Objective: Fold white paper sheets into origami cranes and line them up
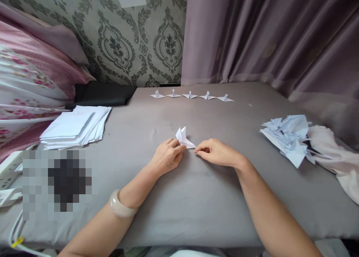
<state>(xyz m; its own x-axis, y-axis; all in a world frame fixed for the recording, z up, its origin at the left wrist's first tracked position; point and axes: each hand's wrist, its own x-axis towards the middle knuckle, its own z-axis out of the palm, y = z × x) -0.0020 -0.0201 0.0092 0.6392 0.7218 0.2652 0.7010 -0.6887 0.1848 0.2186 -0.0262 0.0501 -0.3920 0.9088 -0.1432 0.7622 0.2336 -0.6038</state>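
A small white folded paper crane [183, 138] stands on the grey-covered table in front of me, its pointed parts sticking up. My left hand [169, 156] grips its near left side between thumb and fingers. My right hand [217, 152] is closed in a pinch at the crane's pointed right tip; the fingertips hide exactly how much paper lies between them. Part of the crane's lower left is covered by my left fingers. Several finished-looking paper cranes [190, 95] stand in a row at the table's far side.
White paper sheets [75, 126] are stacked at left, before a black folded item [103, 93]. At right lies a heap of folded paper [291, 137] beside a pale cloth [331, 148]. A white power strip [9, 171] with cables sits at the left edge. A purple curtain [232, 33] hangs behind.
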